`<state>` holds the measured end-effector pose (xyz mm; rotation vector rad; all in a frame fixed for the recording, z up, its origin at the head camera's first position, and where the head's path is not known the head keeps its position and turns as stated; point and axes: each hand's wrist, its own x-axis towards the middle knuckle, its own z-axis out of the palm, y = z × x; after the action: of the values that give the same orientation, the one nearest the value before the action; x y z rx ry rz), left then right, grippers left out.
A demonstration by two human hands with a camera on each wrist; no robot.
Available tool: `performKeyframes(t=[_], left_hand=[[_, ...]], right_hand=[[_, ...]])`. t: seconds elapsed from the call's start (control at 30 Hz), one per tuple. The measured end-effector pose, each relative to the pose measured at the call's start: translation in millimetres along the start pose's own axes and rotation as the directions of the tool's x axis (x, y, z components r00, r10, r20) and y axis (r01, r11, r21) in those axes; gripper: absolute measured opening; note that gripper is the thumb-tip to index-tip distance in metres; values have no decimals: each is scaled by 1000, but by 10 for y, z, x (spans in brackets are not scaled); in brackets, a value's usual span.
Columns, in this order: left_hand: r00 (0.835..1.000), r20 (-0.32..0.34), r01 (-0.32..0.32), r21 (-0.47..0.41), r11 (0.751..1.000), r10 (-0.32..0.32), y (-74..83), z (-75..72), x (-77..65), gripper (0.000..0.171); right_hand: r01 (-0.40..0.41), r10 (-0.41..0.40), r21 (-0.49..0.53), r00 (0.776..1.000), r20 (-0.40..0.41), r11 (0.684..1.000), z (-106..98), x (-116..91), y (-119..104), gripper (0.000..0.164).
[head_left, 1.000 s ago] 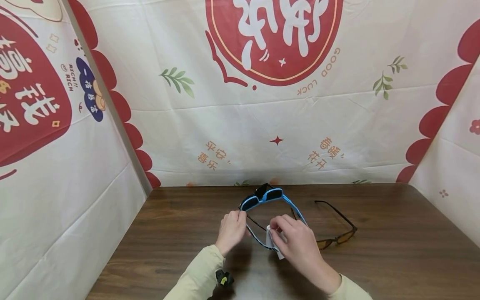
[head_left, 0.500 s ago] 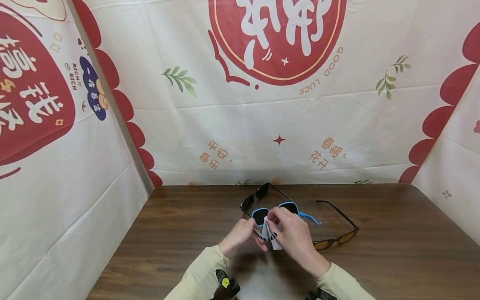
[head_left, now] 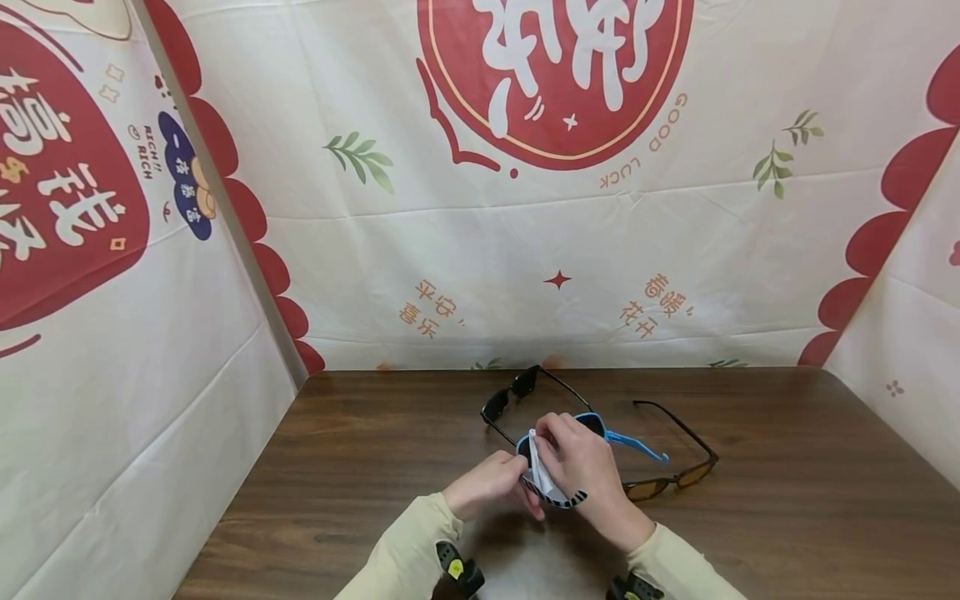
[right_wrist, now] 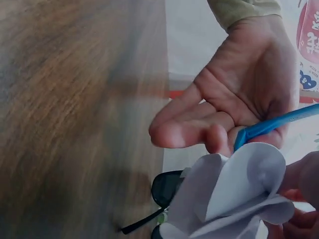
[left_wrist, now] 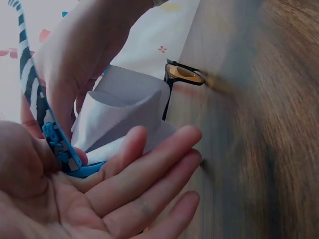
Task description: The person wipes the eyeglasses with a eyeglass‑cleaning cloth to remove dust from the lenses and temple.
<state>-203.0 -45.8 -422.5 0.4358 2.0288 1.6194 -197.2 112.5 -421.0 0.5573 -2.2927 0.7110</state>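
Blue-framed sunglasses [head_left: 636, 443] with dark lenses are held up above the table. My left hand [head_left: 489, 485] pinches them by thumb and finger near the hinge of a black-and-white striped temple [left_wrist: 32, 84]; its other fingers stretch out loosely. A folded white cloth [head_left: 542, 473] is pinched in my right hand [head_left: 587, 467] and lies over the lens on the left side. In the right wrist view the bunched cloth [right_wrist: 249, 184] covers most of the frame front, so its contact with the lens is hidden.
Black sunglasses [head_left: 496, 406] lie unfolded behind my hands on the wooden table [head_left: 360, 467]. To the right lie dark-framed glasses with amber lenses [head_left: 696, 474], partly behind my right hand. Printed cloth walls [head_left: 480, 250] stand at the back and both sides.
The blue sunglasses have turned and come down nearer to me, their striped temple now pointing toward me. My right hand has brought the white cloth over the left-side lens.
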Motion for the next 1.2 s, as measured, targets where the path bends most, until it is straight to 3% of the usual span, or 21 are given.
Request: performKeyframes(t=[0.1,0.27,0.4,0.5,0.63,0.77,0.97,1.1,1.2], left_hand=[[999,25,-21,-24,999,22,-17,-6,7,43],[999,11,-45,-56,997,46,-43,-21,10,44],[999,-19,-46,-13,999,46,-47,-20,11,39],[998,-38,-49,48,998,50,-40,-7,14,37],[998,50,-36,61,998,33,-32,8,11,42],[995,100,-18,45,999,13,-23,15,3,43],[992,100,-83,4,997,82,-48,26,23,47],[990,90,-106,-42,994,109,-81,18,20,46],[993,73,-86,-27,996,88,-73,5,13,45]], right_hand=[[62,-62,64,998,7,996,28,-32,0,18],[169,-175,113,983,52,979,28,-117,17,20],[247,-246,-9,967,62,969,5,-190,23,20],[281,-282,-143,959,18,949,-1,-207,20,16],[254,-277,-212,957,-89,944,-9,-168,17,11],[240,-259,-138,955,-142,961,-23,-116,7,12],[229,-228,7,972,-63,973,-30,-109,-4,22],[201,-200,-11,980,18,980,-43,-143,15,21],[206,-203,-66,978,48,976,-47,-173,37,20]])
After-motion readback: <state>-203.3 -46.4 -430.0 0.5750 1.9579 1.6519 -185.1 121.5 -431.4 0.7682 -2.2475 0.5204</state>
